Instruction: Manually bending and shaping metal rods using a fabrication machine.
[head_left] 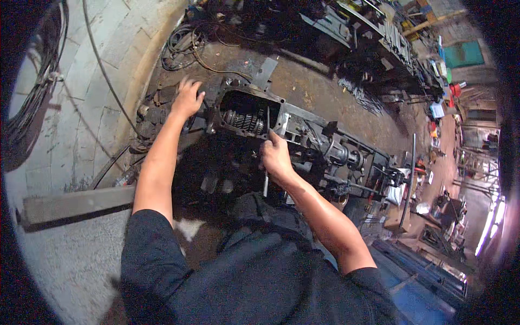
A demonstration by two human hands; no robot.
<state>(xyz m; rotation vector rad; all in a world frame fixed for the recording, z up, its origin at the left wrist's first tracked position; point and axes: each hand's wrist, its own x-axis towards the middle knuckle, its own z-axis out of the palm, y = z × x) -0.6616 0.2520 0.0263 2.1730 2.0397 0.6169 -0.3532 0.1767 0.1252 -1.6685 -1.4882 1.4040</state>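
Observation:
An open gearbox housing point(280, 115) of dark metal lies in front of me, with a row of gears point(245, 120) showing inside it. My right hand point(276, 157) is closed around a long metal bar point(268, 112) at the housing's near edge. The bar's far end reaches over the opening, and its other end sticks out below my fist, toward my body. Just left of the housing, my left hand point(187, 100) is held with its fingers apart and nothing in it. Its fingertips are slightly blurred.
A long metal frame with shafts point(338, 154) extends right from the housing. Coiled cables point(181, 49) lie on the floor beyond, near a pale wall point(103, 59). A bench loaded with metal parts point(374, 40) stands at the far right. A beam point(81, 208) lies at left.

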